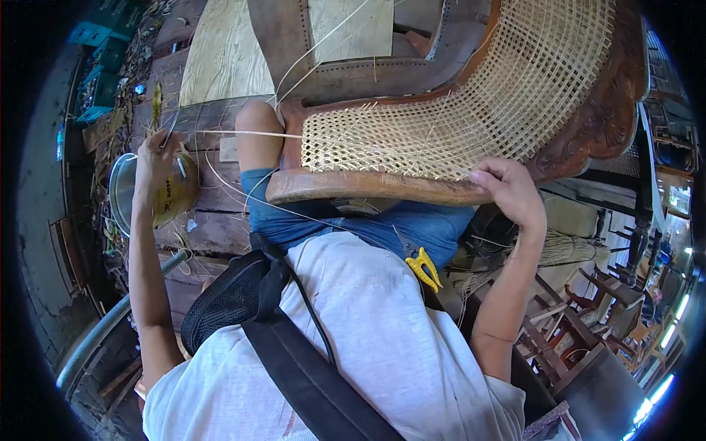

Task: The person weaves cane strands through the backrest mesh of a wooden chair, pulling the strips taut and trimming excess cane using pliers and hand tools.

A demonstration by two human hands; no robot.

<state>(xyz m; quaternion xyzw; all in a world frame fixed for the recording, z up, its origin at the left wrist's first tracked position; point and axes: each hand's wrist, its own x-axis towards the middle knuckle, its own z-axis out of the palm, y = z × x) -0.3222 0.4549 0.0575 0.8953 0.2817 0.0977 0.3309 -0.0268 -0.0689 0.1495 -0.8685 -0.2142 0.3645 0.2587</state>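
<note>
A carved wooden chair frame (316, 187) with woven cane mesh (412, 136) lies across my lap. My left hand (154, 158) is out to the left, fingers closed on a pale cane strand (243, 133) that runs taut from the narrow end of the mesh. A thin dark metal tool (171, 128) also shows between those fingers; its kind is unclear. My right hand (511, 192) grips the frame's near edge, thumb and forefinger close together beside the mesh border. Whether a strand end is between them I cannot tell.
Yellow-handled cutters (423, 269) lie by my right thigh. A metal bucket (176, 187) stands below my left hand. Loose cane strands (220, 173) trail over my legs. A cane bundle (570, 250) and wooden chair parts (581, 331) are at right, green crates (95, 92) upper left.
</note>
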